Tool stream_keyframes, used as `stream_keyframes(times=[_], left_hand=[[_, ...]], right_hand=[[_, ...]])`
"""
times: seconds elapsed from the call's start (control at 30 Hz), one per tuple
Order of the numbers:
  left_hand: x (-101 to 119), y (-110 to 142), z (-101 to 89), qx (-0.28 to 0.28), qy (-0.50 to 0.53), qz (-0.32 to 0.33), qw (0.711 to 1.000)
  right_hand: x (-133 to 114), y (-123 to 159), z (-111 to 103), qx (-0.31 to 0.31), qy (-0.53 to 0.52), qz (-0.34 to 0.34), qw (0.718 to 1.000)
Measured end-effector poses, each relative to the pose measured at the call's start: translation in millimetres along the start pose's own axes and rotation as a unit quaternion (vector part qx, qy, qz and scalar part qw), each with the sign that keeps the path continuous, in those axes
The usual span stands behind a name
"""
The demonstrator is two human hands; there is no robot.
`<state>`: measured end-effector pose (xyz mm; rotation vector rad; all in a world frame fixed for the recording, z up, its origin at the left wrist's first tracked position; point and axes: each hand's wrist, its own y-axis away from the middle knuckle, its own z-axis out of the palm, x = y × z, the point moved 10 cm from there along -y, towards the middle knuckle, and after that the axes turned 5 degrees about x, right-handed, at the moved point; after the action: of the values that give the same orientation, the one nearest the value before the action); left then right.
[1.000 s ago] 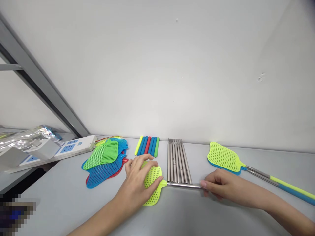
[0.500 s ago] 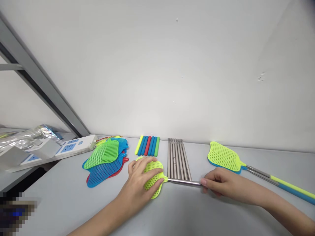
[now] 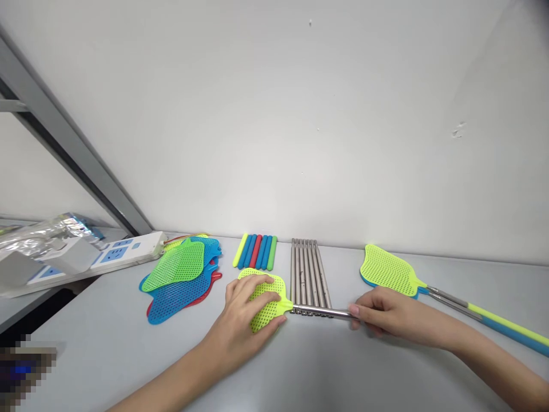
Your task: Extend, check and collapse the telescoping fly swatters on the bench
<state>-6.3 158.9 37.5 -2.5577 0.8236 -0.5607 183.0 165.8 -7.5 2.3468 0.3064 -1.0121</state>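
My left hand (image 3: 244, 317) lies over a yellow-green fly swatter head (image 3: 266, 297) on the grey table, fingers curled round it. A steel rod (image 3: 319, 311) runs from the head's neck to the right, across the near ends of a row of steel rods (image 3: 309, 272). My right hand (image 3: 384, 313) pinches the rod's right end between thumb and fingers.
A pile of green, blue and red swatter heads (image 3: 180, 277) lies to the left, coloured handle grips (image 3: 256, 252) behind my left hand. Two finished swatters (image 3: 392, 272) lie at the right. A white power strip (image 3: 109, 254) and foil packaging (image 3: 38, 237) sit far left.
The swatter head and rod have shifted a little away from me, and my left hand's fingers have closed further over the head. My right hand has kept its pinch on the rod.
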Motion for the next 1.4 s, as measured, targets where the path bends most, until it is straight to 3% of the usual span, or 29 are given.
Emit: stream_keyframes(times=[0.63,1.4], left_hand=[[18.0,1.7,-2.6,0.000,0.119,0.054,0.991],[32.1,4.5,-3.9,-0.034,0.161,0.099,0.981]], right_hand=[[0.7,0.9,0.6,-0.002,-0.002,0.006,1.000],[-0.4,1.0,-1.5,-0.009,-0.008,0.012,1.000]])
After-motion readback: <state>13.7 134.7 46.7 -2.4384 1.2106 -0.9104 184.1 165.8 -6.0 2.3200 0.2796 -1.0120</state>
